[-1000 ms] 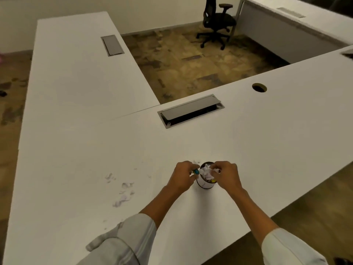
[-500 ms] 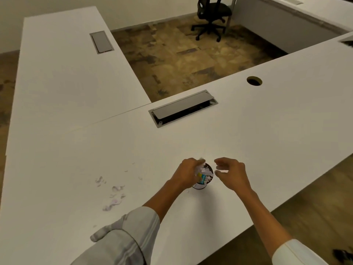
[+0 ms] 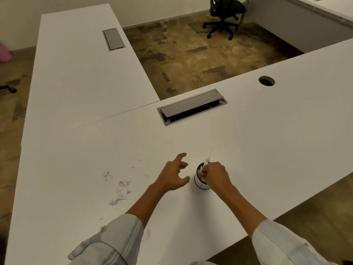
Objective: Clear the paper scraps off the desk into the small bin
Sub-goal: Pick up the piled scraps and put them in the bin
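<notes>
Head view gives us the big white L-shaped desk filling most of the scene, one wing running away on the left, the other stretching off to the right. Patchy brown floor shows in the gap between them, and a black office chair sits at the far end. Set into the near wing is a grey cable hatch with its flap propped partly up, and further right a round cable hole. A second hatch lies flat in the left wing.

Down to the action: two forearms reach in with pale sleeves pushed back. The left hand hangs just left of the small bin, fingers spread wide and thumb out, nothing in its grasp and a clear sliver of desk between it and the bin. The right hand is over the bin's mouth, fingers curled down into the white paper poking out of the top; whether it grips a piece I cannot tell.

The bin stands upright near the desk's front edge, white-walled with a dark rim. Off to its left, well apart, paper scraps lie scattered across the desk, with a few tiny flecks beyond them.
</notes>
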The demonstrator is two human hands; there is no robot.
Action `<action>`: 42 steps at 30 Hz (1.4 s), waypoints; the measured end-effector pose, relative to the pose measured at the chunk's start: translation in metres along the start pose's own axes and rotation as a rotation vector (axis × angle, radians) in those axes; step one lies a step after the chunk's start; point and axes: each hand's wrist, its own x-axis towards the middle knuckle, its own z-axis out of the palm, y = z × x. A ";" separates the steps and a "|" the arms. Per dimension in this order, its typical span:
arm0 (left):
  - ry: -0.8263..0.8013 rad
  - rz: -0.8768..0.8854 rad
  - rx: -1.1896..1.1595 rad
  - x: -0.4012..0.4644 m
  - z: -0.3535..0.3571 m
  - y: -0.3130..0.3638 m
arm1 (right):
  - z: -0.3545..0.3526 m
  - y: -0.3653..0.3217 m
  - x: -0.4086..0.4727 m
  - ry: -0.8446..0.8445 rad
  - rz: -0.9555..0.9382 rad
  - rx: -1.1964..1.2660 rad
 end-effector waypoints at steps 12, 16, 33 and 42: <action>0.172 -0.086 -0.022 -0.029 -0.028 -0.047 | -0.074 0.030 -0.001 0.174 0.067 0.300; 0.223 -0.128 0.033 -0.047 -0.034 -0.069 | -0.070 0.036 -0.002 0.280 0.029 0.352; 0.234 -0.284 0.083 -0.097 -0.048 -0.121 | -0.002 0.010 0.012 -0.057 -0.035 -0.187; 0.251 -0.295 0.128 -0.112 -0.047 -0.123 | -0.024 -0.005 -0.018 0.280 0.006 0.241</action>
